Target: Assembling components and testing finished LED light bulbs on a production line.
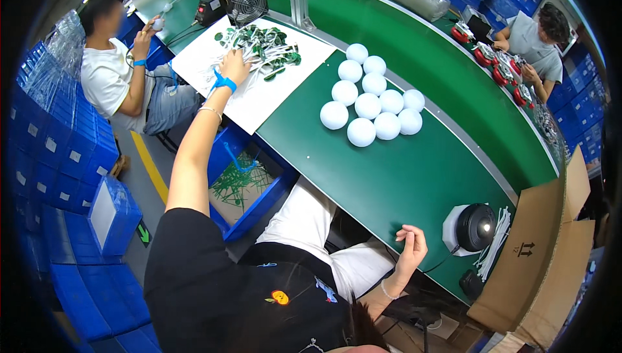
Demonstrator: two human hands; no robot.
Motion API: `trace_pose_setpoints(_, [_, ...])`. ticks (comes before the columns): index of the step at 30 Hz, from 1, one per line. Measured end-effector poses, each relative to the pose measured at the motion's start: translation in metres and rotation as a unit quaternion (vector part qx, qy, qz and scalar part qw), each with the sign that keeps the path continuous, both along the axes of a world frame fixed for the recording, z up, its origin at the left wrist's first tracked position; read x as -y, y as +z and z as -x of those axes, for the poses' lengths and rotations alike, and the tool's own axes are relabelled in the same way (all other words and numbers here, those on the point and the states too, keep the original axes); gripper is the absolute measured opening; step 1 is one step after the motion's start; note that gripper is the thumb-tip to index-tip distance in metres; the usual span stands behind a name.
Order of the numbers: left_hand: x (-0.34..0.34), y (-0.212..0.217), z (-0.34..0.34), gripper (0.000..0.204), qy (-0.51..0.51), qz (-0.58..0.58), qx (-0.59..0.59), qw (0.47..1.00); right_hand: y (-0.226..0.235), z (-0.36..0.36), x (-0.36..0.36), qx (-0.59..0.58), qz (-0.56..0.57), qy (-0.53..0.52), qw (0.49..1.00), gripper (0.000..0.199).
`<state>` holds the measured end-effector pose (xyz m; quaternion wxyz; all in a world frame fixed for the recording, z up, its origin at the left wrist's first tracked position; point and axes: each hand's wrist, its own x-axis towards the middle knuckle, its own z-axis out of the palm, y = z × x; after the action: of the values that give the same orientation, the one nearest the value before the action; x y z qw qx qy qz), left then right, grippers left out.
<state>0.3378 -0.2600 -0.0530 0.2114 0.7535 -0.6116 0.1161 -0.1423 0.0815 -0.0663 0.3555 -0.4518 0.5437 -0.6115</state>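
Observation:
My left hand [234, 68] reaches over a white sheet [249, 108] into a pile of green round pieces with white wire-like stems [275, 51]. Its fingers are bent together at the near side of the pile; what lies between the fingertips is too small to make out. A blue strap circles that wrist. At the near edge of the green table [389, 175], my right hand [411, 246] hovers with loosely curled fingers, nothing visible in it. Several white balls [368, 105] stand grouped mid-table. Right of my right hand is a black round device with a domed top [476, 226].
White strips [495, 239] lie beside a cardboard box [528, 256] at right. A small fan [247, 3] stands behind the pile. Below the table, a blue bin [256, 213] holds thin green pieces. One person [113, 74] sits at left, another [534, 45] works far right.

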Motion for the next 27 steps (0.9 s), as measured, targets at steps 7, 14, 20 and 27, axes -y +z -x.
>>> trace_pose_setpoints(7, [0.044, 0.021, -0.023, 0.04, -0.042, -0.093, -0.085, 0.991, 0.0, 0.0, 0.0, -0.005, -0.002, -0.012, 1.0, 0.015])
trace_pose_setpoints(14, [0.082, 0.031, -0.023, 0.041, -0.07, -0.011, -0.104, 0.992, -0.004, -0.004, 0.002, -0.015, -0.005, -0.009, 1.0, 0.015])
trace_pose_setpoints(20, [0.087, 0.027, -0.015, 0.068, -0.046, -0.131, -0.112, 0.984, 0.0, -0.012, 0.003, -0.056, -0.03, -0.042, 0.997, 0.01])
trace_pose_setpoints(27, [0.021, 0.027, 0.042, 0.06, -0.111, 0.127, -0.007, 0.986, -0.001, -0.01, 0.004, -0.072, -0.039, -0.041, 0.996, 0.01])
